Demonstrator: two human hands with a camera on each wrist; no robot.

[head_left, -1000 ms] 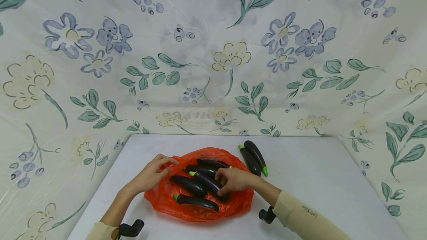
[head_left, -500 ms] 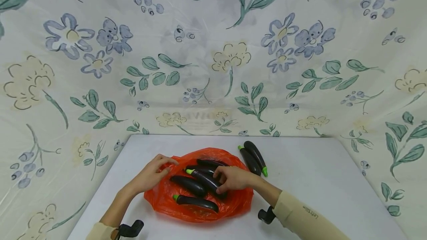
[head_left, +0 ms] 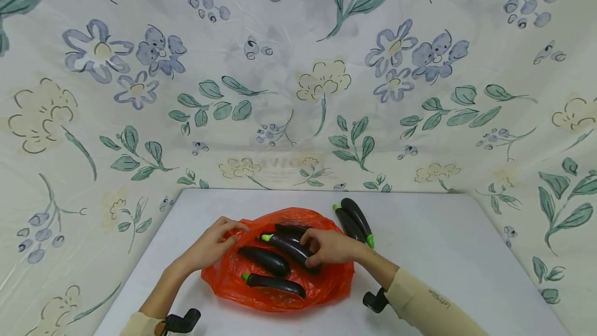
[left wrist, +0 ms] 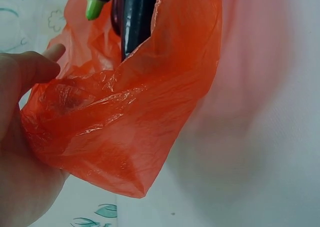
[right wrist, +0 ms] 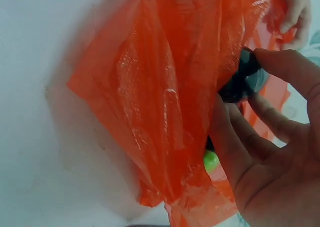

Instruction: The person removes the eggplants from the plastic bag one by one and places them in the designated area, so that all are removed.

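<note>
A red plastic bag lies spread open on the table with several dark eggplants in it. My left hand holds the bag's left edge; in the left wrist view its fingers curl over the film. My right hand grips the thick end of an eggplant between thumb and fingers, its green stem end pointing left. Just in front lie another eggplant and one with a green tip. Behind the gripped one, an eggplant is partly covered. The right wrist view shows the gripped eggplant's end.
Two eggplants lie side by side on the white table, behind and right of the bag. A floral sheet hangs behind the table. Each wrist carries a black camera mount.
My right hand and the gripped eggplant have shifted slightly toward the back of the bag, covering more of the eggplants behind. My left hand has stayed at the bag's edge.
</note>
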